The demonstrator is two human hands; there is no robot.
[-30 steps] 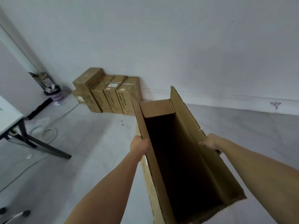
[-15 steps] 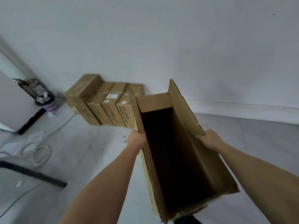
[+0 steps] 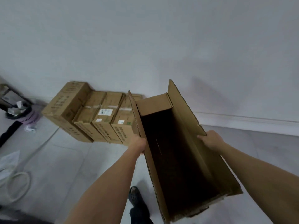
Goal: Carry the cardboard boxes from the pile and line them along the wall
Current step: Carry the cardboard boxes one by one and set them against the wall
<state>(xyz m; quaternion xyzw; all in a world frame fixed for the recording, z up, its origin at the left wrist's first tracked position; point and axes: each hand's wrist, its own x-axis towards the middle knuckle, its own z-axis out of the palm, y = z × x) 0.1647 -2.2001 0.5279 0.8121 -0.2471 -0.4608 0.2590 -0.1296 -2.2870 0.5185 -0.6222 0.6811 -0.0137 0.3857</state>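
Long open cardboard box [image 3: 182, 159] held up between both grips, above floor [image 3: 64, 167]. Mouth faces camera. Plain brown, interior dark, corrugated edges showing. Long flaps stand up on both sides; short flap at far end folded inward. Left grip [image 3: 137, 144] clasps left wall of box, right grip [image 3: 210, 140] clasps right flap edge. Far end near wall [image 3: 145, 46], just right of row of sealed boxes [image 3: 100, 117] with white labels.

Closed boxes [image 3: 100, 117] occupy wall [image 3: 161, 46] foot at left, packed side by side. Right of them bare floor [image 3: 252, 141] along wall, free. Open box [image 3: 178, 159] fills gap between left hand [image 3: 138, 143] and right hand [image 3: 209, 139]. Cable coil [image 3: 21, 173], bin [image 3: 27, 118] clutter far-left floor.
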